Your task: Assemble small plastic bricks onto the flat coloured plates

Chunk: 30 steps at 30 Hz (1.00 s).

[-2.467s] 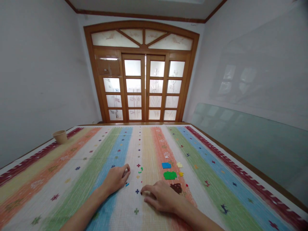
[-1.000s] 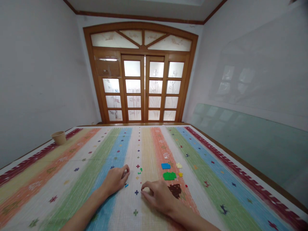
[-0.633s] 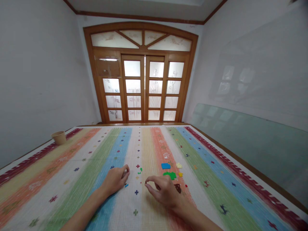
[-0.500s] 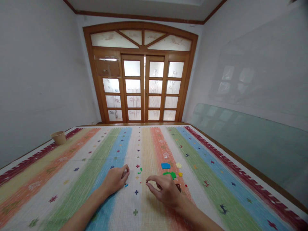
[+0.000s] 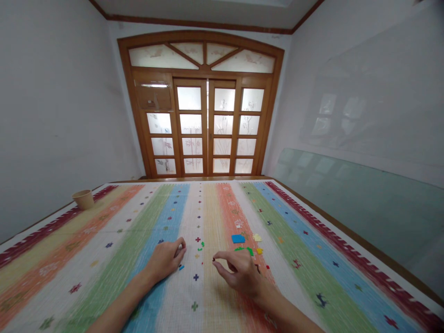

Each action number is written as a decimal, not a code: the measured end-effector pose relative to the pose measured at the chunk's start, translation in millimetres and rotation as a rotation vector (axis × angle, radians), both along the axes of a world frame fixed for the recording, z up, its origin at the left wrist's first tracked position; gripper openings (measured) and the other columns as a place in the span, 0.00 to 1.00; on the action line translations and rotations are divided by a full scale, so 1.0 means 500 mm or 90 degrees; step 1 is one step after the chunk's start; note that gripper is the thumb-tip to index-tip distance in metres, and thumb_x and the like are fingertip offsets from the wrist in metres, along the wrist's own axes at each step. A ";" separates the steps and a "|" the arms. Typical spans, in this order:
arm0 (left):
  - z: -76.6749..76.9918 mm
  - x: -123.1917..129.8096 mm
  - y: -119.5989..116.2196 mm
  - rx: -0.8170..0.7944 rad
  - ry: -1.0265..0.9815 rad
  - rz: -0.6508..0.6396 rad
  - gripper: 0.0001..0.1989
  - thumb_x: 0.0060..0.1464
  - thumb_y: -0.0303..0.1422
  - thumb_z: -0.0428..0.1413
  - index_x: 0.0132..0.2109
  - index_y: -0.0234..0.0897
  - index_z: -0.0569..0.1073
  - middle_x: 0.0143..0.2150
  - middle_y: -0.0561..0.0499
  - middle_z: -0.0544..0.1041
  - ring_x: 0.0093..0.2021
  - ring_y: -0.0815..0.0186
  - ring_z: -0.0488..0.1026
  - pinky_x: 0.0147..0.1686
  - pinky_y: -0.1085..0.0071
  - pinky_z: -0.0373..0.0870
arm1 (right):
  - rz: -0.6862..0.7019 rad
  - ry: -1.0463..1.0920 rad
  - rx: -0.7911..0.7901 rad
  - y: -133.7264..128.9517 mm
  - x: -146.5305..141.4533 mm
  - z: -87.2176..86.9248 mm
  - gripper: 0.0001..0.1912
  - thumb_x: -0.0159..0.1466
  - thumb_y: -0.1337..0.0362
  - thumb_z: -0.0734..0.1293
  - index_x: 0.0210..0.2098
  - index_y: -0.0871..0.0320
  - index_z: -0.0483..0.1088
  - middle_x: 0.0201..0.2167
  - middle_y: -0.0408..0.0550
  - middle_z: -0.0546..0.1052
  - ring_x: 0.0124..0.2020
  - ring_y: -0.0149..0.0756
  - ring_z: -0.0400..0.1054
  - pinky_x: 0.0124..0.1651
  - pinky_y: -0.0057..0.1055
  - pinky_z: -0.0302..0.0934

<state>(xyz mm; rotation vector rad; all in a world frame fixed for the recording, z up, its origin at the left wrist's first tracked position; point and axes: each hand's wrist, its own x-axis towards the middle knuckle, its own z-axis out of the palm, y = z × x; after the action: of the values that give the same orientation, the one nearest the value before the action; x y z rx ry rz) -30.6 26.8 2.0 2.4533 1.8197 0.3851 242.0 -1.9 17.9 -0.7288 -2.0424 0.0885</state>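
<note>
My right hand [image 5: 239, 273] hovers over the cream stripe of the cloth, thumb and forefinger pinching a tiny dark brown piece [image 5: 213, 260]. My left hand [image 5: 166, 258] rests on the cloth with its fingers curled; a pale spot shows inside them, but what it is I cannot make out. Beside the left fingertips lies a small blue piece [image 5: 181, 267]. Small green pieces [image 5: 201, 245] and a tiny red piece [image 5: 202, 263] sit between the hands. Beyond the right hand are green pieces [image 5: 249, 250], partly hidden by it, and a brown piece [image 5: 257, 268].
Farther up lie a flat blue pile [image 5: 238, 238], cream pieces [image 5: 257, 237], yellow pieces [image 5: 260, 251] and a red piece [image 5: 268, 267]. A tan paper cup [image 5: 83, 200] stands at the far left of the striped tablecloth [image 5: 138, 231]. Wooden doors [image 5: 208, 125] close off the back.
My right hand has shifted slightly right and up, keeping the dark piece pinched, and now covers more of the brown and green pieces. The left hand looks unchanged.
</note>
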 end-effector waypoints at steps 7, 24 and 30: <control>0.008 0.004 -0.002 -0.014 0.004 0.003 0.12 0.63 0.37 0.45 0.42 0.41 0.72 0.26 0.53 0.75 0.28 0.64 0.73 0.32 0.71 0.59 | 0.041 0.115 -0.172 -0.002 -0.007 0.003 0.10 0.62 0.59 0.69 0.34 0.58 0.78 0.12 0.34 0.56 0.15 0.25 0.46 0.20 0.27 0.45; 0.002 0.001 0.000 -0.004 0.009 -0.001 0.12 0.63 0.38 0.45 0.42 0.40 0.72 0.27 0.52 0.76 0.30 0.63 0.74 0.33 0.70 0.59 | 0.316 0.570 -0.744 0.016 0.000 0.027 0.21 0.48 0.50 0.78 0.30 0.59 0.71 0.13 0.28 0.49 0.15 0.20 0.37 0.18 0.25 0.33; 0.005 0.002 -0.002 -0.010 0.008 0.004 0.12 0.63 0.38 0.45 0.43 0.40 0.72 0.27 0.52 0.76 0.30 0.63 0.74 0.33 0.70 0.60 | 0.334 0.594 -0.779 0.023 0.007 0.025 0.23 0.48 0.50 0.78 0.31 0.58 0.69 0.12 0.26 0.47 0.14 0.20 0.36 0.17 0.25 0.32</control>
<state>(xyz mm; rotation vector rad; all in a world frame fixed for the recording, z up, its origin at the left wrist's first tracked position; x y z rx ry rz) -29.6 26.0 4.6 2.4454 1.8296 0.3541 245.4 9.6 30.2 -0.6042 -1.0355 1.7263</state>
